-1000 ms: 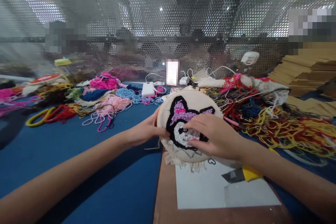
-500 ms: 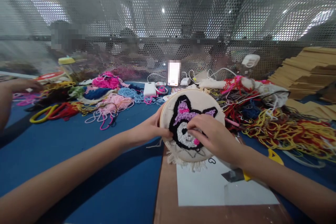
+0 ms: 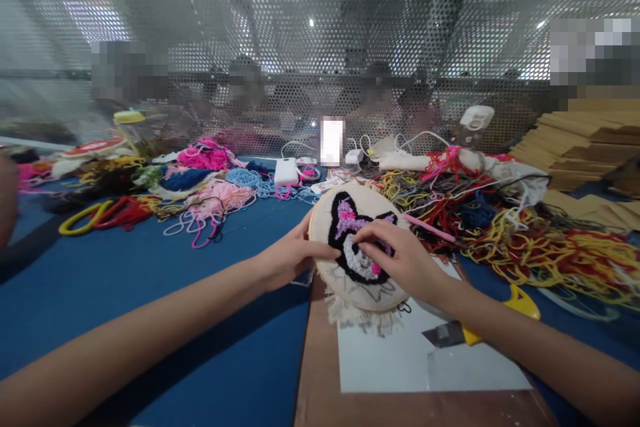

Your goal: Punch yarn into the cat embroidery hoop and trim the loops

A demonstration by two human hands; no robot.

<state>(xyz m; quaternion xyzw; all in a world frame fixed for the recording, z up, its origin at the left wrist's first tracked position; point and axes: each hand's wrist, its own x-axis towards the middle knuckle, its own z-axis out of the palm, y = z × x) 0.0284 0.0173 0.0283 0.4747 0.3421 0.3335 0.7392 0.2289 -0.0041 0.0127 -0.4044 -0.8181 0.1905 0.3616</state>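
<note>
My left hand point(image 3: 293, 250) grips the left rim of a round embroidery hoop point(image 3: 325, 213), thumb on the front and fingers behind it. The hoop is tilted above the table. On its cream cloth is a tufted animal face in black, purple, white and pink yarn, with pencil lines below and a frayed lower edge. My right hand point(image 3: 403, 257) has thumb and forefinger pinched together at the middle of the face. Whatever lies between those fingertips is too small to make out. A pink-handled tool point(image 3: 430, 229) lies just beyond my right hand.
White paper point(image 3: 390, 363) lies on a brown board point(image 3: 320, 360) under the hoop. A yellow-handled tool point(image 3: 523, 303) is partly beneath my right forearm. Yarn heaps point(image 3: 540, 247) spread right, with more pink yarn point(image 3: 220, 193) left. A lit phone point(image 3: 332, 140) stands behind. Another person's arm point(image 3: 6, 197) shows far left.
The hoop has shifted slightly right and down and is turned more to the side, both hands moving with it. At far left, the other person's hand has drawn back from the yarn.
</note>
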